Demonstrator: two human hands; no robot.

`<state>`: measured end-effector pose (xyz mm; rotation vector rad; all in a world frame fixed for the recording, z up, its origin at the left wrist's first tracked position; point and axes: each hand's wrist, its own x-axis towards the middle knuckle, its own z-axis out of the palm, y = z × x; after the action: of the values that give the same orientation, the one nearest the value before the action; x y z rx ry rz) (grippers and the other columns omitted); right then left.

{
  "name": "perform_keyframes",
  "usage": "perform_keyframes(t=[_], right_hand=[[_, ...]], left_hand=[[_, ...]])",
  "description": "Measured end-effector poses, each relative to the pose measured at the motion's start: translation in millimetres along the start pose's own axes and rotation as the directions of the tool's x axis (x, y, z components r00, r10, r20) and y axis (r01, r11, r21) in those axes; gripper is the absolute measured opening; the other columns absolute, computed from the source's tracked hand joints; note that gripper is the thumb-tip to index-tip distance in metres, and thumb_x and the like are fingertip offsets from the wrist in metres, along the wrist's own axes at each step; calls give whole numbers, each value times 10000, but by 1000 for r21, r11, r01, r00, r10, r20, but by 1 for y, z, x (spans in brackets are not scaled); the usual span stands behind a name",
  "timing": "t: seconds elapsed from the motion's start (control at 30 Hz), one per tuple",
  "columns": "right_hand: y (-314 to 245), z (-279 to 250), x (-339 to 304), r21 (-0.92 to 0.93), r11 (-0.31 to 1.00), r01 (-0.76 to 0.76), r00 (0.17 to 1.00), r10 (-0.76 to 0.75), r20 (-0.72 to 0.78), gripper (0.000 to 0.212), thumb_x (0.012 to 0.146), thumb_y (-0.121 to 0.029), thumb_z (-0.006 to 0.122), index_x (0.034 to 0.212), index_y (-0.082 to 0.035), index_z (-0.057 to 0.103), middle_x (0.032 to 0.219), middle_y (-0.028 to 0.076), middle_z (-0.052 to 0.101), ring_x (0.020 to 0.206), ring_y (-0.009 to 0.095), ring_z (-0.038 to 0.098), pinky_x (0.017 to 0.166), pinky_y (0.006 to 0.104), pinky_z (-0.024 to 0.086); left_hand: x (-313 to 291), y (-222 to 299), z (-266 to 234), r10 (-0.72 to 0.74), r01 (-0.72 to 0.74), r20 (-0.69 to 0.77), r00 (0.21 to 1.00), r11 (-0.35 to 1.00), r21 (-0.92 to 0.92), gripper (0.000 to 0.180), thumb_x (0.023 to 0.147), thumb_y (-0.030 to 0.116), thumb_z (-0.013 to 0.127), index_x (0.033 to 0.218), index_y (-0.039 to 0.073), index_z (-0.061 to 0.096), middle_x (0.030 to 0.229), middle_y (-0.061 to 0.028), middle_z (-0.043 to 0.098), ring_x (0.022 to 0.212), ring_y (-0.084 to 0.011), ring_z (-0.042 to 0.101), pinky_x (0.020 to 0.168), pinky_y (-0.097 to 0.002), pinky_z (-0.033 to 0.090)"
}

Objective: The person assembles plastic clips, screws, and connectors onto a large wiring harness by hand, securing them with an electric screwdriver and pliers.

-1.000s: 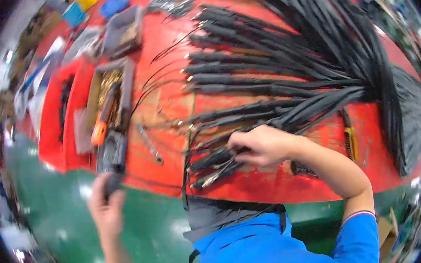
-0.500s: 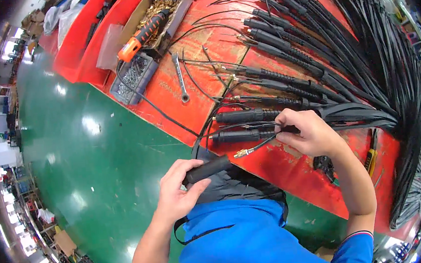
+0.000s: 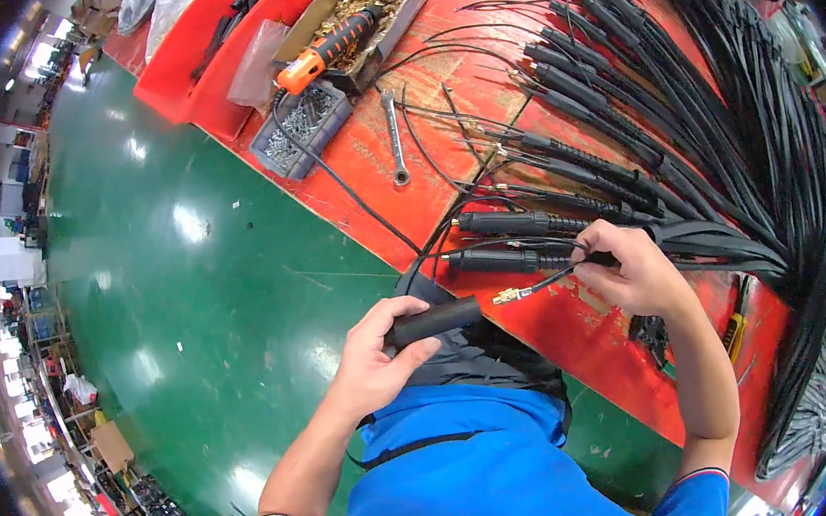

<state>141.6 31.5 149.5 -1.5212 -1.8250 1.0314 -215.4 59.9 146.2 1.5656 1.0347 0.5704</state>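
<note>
My left hand (image 3: pixel 372 355) is closed around a black tubular sleeve (image 3: pixel 441 321), which points right and slightly up above my lap. Just beyond its right end, a small brass connector (image 3: pixel 511 296) sits at the tip of a thin black cable (image 3: pixel 552 279), apart from the sleeve by a narrow gap. Fingers and thumb of my right hand (image 3: pixel 635 268) pinch that cable a short way behind the connector. Close beside my right hand, black cable handles (image 3: pixel 497 259) with ribbed ends lie on the red bench (image 3: pixel 576 327).
Many black cables (image 3: pixel 770 187) spread over the bench to the right. A wrench (image 3: pixel 395 137) lies left of them. Farther back are an orange-and-black power screwdriver (image 3: pixel 328 51) on a box of brass parts (image 3: pixel 368 24), a grey screw bin (image 3: pixel 308 129) and red bins (image 3: pixel 176 72).
The bench and its contents have shifted right in the picture. Both hands have shifted right too, and the sleeve lies a little more level. Each hand keeps its hold.
</note>
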Motion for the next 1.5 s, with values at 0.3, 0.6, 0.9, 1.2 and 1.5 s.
perform_keyframes(t=[0.3, 0.6, 0.9, 1.2, 1.5], right_hand=[[0, 2, 1, -4, 1000, -3, 1000, 3, -16, 194, 834, -90, 733, 965, -29, 604, 818, 138, 667, 751, 313, 677, 703, 384, 530], [3, 3, 1, -22, 999, 34, 999, -34, -23, 198, 838, -105, 736, 963, -37, 598, 822, 137, 665, 756, 321, 675, 696, 390, 525], [3, 0, 0, -12, 999, 45, 999, -45, -27, 200, 840, -112, 737, 965, -43, 596, 831, 132, 669, 768, 336, 674, 700, 400, 524], [6, 0, 1, -19, 998, 57, 998, -58, -16, 187, 842, -117, 724, 969, -48, 604, 837, 144, 676, 787, 352, 680, 702, 420, 527], [8, -1, 2, -5, 997, 75, 997, -75, -24, 187, 839, -106, 728, 970, -50, 607, 846, 133, 686, 799, 350, 685, 707, 421, 535]], left_hand=[[-5, -11, 6, 0, 0, 2, 1000, 998, -64, 361, 956, 84, 700, 1299, 4, 619, 1212, -98, 557, 1079, -155, 583, 866, -258, 511], [-9, -17, 6, -192, 192, 32, 981, 921, -338, 389, 885, -57, 717, 1260, 16, 642, 1246, -63, 565, 1065, -134, 601, 850, -251, 527], [-8, -13, 10, -275, 270, 35, 961, 901, -340, 337, 895, -29, 730, 1220, 21, 654, 1223, -70, 597, 1033, -124, 616, 832, -243, 534], [-4, -14, 8, -17, 0, -62, 998, 967, -256, 327, 897, -30, 733, 1215, -6, 660, 1236, -131, 631, 1133, -176, 615, 954, -295, 509], [-4, -20, 10, 72, -96, -121, 990, 975, -201, 375, 872, 79, 802, 1203, -12, 651, 1252, -143, 657, 1132, -191, 629, 935, -274, 516]])
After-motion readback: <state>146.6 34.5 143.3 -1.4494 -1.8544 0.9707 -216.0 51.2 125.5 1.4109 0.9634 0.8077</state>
